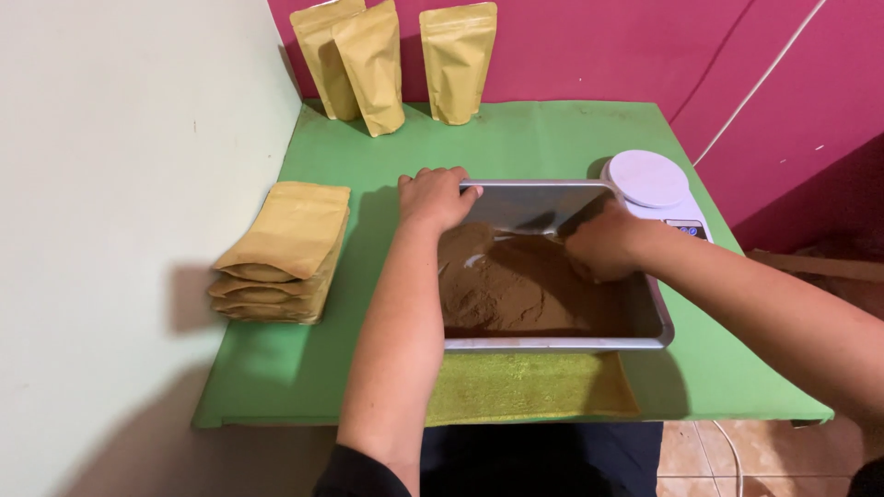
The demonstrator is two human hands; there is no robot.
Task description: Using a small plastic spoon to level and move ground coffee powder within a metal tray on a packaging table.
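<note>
Head view, looking down on green table (516,138). Metal tray (552,344) at centre, brown powder (516,290) heaped toward near/left side, far strip of tray floor bare and shiny.

L hand (433,198) at tray's 10 o'clock corner, fingers curled together over far rim, clamped on edge; steadies tray. R hand (603,244) inside tray at approx 2 o'clock, closed into loose fist, knuckles up, down in powder. Dark thin shape near far wall next to R hand, maybe a scoop handle; cannot tell if R hand grips it or just powder.

White round scale (649,179) at 1 o'clock, touching tray's far right corner, platter bare. Flat stack of kraft pouches (281,253) at 9 o'clock, apart from tray. Three standing pouches (396,64) at 12 o'clock vs. pink wall. Yellow-green cloth (529,387) under tray's near edge, 6 o'clock.

Step in hand (judgement): working/gathering powder in tray, no pouch opened or on scale yet. Next move likely calls for powder lifted w/o spill, L hand freed for a pouch from 9 o'clock stack.
</note>
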